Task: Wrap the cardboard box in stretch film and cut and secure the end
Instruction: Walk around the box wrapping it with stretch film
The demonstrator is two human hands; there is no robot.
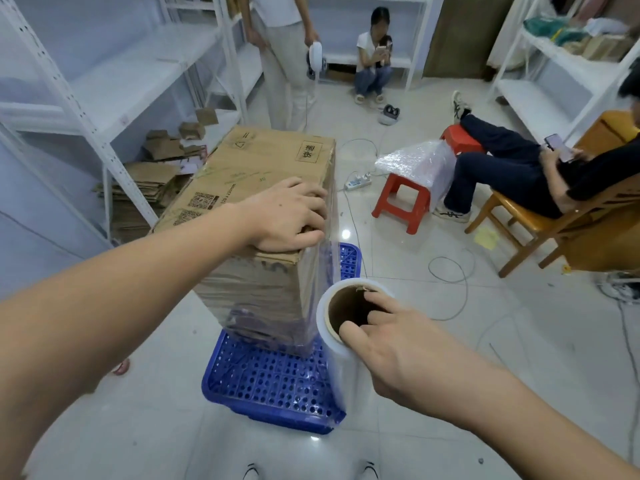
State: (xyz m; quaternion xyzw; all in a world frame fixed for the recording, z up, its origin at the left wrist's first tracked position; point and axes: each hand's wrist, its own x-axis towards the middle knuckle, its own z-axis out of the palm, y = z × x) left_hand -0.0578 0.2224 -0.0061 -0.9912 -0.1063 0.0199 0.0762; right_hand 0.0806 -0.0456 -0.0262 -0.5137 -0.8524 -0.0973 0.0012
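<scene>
The floor (433,393) of pale tile carries everything here, with white shelving (104,98) on your left and flattened cardboard (149,188) stacked beneath it; the cardboard box (249,174) stands tall on an upturned blue crate (273,386) right in front of you, and film already clings to its lower side and near corner, so you are partway through the wrapping step, not yet at the cut; your left hand (289,216) rests on the top near edge of the box, fingers curled over the corner, steadying it and seemingly pinning the film there; the stretch film roll (341,341) stands upright just beside the box's right corner, a sheet of film (327,265) running from it up along that corner; your right hand (391,336) holds the roll by its core, fingers hooked inside the cardboard tube with the thumb on the rim.

The next move, as I judge it, calls for carrying the roll round the box under steady tension, keeping the film flat; hold the box firmly, since it is tall on a narrow crate and a hard pull could tip it; a red stool (401,202) and loose cables (450,278) lie to your right, so mind your footing; no cutting tool is visible.
</scene>
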